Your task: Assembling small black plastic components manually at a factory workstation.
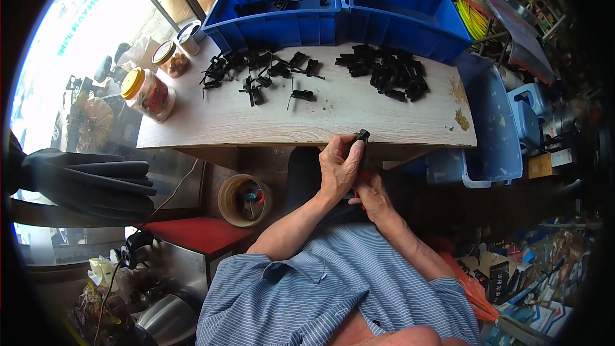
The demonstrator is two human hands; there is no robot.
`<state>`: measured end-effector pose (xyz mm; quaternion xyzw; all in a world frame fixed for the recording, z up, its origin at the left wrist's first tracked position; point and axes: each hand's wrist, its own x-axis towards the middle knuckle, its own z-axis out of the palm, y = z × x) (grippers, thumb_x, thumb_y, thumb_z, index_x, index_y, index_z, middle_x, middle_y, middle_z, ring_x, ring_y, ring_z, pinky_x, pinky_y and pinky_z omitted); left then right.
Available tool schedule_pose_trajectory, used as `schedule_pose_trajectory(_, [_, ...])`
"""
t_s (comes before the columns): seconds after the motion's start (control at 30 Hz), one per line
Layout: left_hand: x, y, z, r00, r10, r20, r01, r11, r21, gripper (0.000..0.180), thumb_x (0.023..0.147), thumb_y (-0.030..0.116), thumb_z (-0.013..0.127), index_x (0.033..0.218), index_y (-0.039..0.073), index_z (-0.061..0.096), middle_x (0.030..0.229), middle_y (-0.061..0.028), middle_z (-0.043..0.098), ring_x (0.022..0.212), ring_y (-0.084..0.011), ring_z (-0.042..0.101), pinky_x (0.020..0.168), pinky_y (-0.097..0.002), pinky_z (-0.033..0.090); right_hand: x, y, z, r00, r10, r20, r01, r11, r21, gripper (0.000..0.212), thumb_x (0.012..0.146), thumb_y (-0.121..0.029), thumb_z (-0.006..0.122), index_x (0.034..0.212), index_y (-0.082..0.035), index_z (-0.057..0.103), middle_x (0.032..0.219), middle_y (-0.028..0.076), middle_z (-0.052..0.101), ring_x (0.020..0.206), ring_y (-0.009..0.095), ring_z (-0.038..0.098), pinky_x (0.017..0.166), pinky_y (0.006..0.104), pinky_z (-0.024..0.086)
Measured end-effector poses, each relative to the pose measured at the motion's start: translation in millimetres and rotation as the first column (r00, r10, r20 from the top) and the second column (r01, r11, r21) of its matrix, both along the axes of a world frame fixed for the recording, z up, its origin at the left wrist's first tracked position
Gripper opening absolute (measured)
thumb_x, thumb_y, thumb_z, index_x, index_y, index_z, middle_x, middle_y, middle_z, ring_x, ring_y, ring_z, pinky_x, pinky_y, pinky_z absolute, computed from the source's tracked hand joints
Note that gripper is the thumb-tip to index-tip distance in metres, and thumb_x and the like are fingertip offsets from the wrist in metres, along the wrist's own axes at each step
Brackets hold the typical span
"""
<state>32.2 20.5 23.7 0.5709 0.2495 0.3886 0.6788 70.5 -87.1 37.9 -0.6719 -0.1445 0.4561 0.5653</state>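
Observation:
Near the table's front edge, my left hand (339,161) is closed around a small black plastic part (363,136), whose end sticks up past the thumb. Just below and to the right, my right hand (375,197) is closed on a red-handled tool (364,177); fingers cover most of it, so its kind is hidden. Both hands are close together in front of my body. On the pale wooden table (256,127), several black parts with thin wires lie in a loose pile (259,72) at left. More black parts form a denser pile (387,72) at right.
A blue bin (269,29) holding a few black parts and another blue bin (403,25) line the table's back. Jars (148,95) stand on the left edge. A bucket (245,200) sits below left; a large blue tub (490,122) stands right.

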Motion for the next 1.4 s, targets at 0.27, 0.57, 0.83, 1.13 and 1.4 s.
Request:
schedule_pose_trajectory(0.27, [-3.0,-1.7,0.2,0.999,-0.015,-0.052,0.018,0.998,0.055,0.013,0.093,0.005,0.064,0.103,-0.002,0.061,0.088,-0.0007,0.064,0.078,-0.0035,0.054,0.07,-0.0186,0.046,-5.6,2.9,-8.4,0.999,-0.041,-0.007,0.042,0.998,0.043,0.047,0.085,-0.027,0.057,0.123,-0.002,0.05,0.096,0.011,0.064,0.082,0.018,0.065,0.052,0.0286,0.052])
schedule_pose_trajectory(0.57, [0.9,-9.2,3.6,1.0,-0.01,0.007,0.01,1.0,0.021,0.017,0.092,0.006,0.067,0.105,-0.002,0.06,0.089,-0.0008,0.064,0.08,-0.0035,0.054,0.072,-0.019,0.046,-3.1,5.1,-1.8,0.989,-0.058,-0.138,0.073,0.992,0.106,0.041,0.092,-0.036,0.057,0.116,-0.003,0.053,0.078,0.006,0.06,0.061,0.013,0.06,0.048,0.0287,0.056])
schedule_pose_trajectory(0.83, [9.6,-6.3,7.9,0.996,-0.051,-0.074,0.058,0.992,0.108,0.018,0.091,0.006,0.068,0.104,-0.003,0.06,0.086,-0.0033,0.065,0.079,-0.0046,0.054,0.07,-0.0205,0.047,-1.2,2.7,-5.5,0.962,-0.083,-0.259,0.135,0.973,0.189,0.04,0.09,-0.04,0.062,0.108,-0.005,0.055,0.073,0.003,0.057,0.056,0.011,0.057,0.047,0.0295,0.057])
schedule_pose_trajectory(1.13, [39.3,12.7,41.2,0.983,0.054,-0.176,0.027,0.903,0.43,0.02,0.089,0.011,0.067,0.104,-0.001,0.06,0.075,-0.0172,0.066,0.065,-0.0237,0.066,0.06,-0.0305,0.051,8.1,-3.6,-19.5,0.92,-0.207,-0.332,0.272,0.948,0.163,0.029,0.087,-0.036,0.065,0.095,-0.008,0.059,0.07,0.003,0.056,0.059,0.014,0.06,0.049,0.036,0.059])
schedule_pose_trajectory(1.4, [68.8,72.2,59.9,0.99,0.135,-0.043,-0.039,0.548,0.836,0.044,0.08,0.004,0.065,0.123,0.003,0.056,0.122,-0.0169,0.059,0.111,-0.0345,0.056,0.094,-0.0438,0.047,8.3,-3.8,-15.1,0.883,-0.293,-0.368,0.35,0.931,0.1,0.017,0.088,-0.027,0.059,0.09,-0.01,0.056,0.065,0.003,0.053,0.057,0.017,0.059,0.05,0.0417,0.059])
